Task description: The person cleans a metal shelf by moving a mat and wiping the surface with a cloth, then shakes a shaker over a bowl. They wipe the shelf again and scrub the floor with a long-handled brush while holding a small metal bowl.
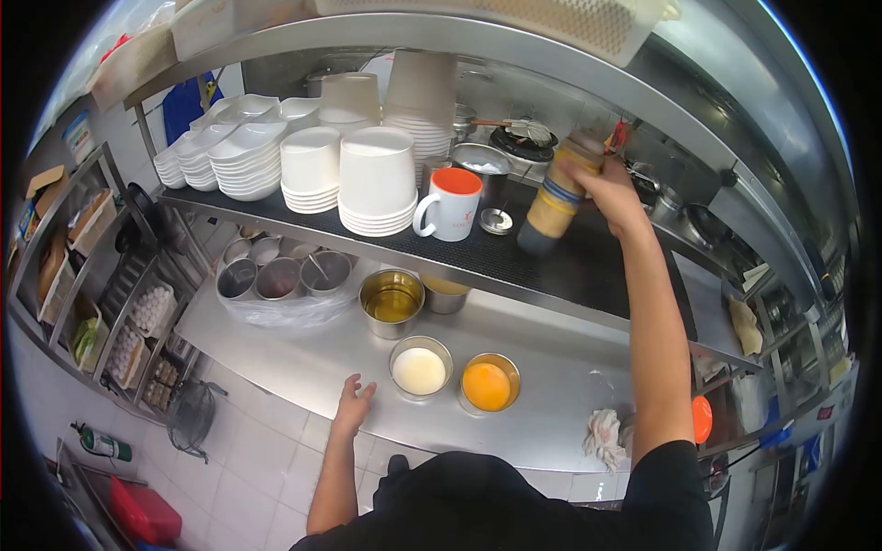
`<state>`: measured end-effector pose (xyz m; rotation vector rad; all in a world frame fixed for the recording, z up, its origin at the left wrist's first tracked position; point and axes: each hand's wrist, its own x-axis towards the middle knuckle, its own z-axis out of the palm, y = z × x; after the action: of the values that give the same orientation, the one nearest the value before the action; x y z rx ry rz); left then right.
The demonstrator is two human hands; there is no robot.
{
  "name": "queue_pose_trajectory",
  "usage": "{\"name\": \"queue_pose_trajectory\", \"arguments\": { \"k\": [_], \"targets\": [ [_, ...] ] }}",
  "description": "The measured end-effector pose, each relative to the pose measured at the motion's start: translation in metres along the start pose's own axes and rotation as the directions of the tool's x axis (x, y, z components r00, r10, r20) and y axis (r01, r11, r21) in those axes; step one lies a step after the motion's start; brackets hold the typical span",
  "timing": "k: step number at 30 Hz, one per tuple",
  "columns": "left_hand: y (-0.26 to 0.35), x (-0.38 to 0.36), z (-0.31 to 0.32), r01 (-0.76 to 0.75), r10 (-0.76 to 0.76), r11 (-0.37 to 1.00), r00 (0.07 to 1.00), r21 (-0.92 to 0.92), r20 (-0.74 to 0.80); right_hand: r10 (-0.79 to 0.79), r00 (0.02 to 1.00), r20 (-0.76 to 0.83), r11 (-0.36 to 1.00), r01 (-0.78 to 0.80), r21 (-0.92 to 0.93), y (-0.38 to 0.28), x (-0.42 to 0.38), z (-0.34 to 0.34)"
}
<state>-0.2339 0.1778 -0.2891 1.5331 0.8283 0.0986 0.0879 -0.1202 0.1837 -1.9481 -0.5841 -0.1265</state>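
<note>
My right hand (599,188) grips the upper part of a tilted yellow container (553,209) at the black shelf (606,280), while my left hand (355,405) hangs loosely spread near the pale-filled metal bowl (421,370)

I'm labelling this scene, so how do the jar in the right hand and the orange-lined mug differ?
The jar is gripped in the right hand, while the mug stands ungripped on the dark shelf. The jar leans; the mug is upright. The jar is yellowish with a blue band, while the mug is white outside and orange inside, with a handle. Both look roughly cylindrical.
</note>
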Motion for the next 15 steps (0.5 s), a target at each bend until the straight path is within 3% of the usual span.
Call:
{"name": "queue_pose_trajectory", "arguments": {
  "k": [3,11,15],
  "targets": [
    [0.003,-0.018,-0.001,0.034,-0.034,0.999,0.999,0.034,0.003,-0.132,0.989,-0.063,0.985,0.124,-0.116,0.039,0.060,0.010],
    [-0.029,-0.017,-0.001,0.020,-0.019,0.999,1.000,0.043,-0.007,-0.107,0.993,0.045,0.990,0.102,0.095,0.078,0.114,0.011],
    [-0.038,-0.010,-0.005,0.010,-0.009,0.999,1.000,0.040,-0.018,-0.097,0.989,0.110,0.982,0.076,0.175,0.071,0.103,0.015]
  ]
}}
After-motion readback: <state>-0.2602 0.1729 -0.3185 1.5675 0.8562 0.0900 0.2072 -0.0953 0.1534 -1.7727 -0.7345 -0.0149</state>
